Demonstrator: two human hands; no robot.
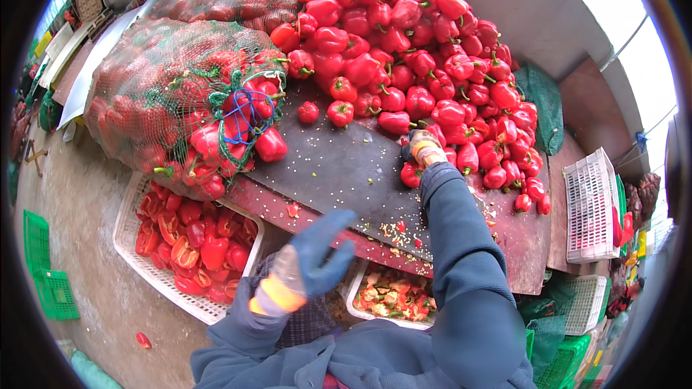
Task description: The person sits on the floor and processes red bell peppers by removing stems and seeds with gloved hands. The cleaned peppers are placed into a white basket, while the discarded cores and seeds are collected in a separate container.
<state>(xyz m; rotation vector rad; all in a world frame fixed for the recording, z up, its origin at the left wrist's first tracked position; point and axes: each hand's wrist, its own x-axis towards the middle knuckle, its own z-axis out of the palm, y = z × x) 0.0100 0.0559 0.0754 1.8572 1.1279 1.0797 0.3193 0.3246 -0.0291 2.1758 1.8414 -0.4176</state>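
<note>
My right hand [423, 147], in a worn work glove, reaches to the near edge of a large heap of red bell peppers [378, 65]; its fingers are mostly hidden, so whether it grips a pepper is unclear. One pepper [411, 174] lies just below it. My left hand [324, 259], in a blue-coated glove and blurred, hovers with fingers apart over the table's near edge, holding nothing. Seeds and scraps are scattered on the dark board [335, 167]. A white crate [178, 302] of cut red peppers stands below left; a white container [389, 322] holds cores and trimmings.
Net sacks of red peppers [157, 86] bulge over the table's left side, the nearer one tied with blue cord. A white crate [592, 210] stands on the right, with a green net [540, 105] behind. Green crates [54, 292] and a pepper piece [143, 341] lie on the floor at left.
</note>
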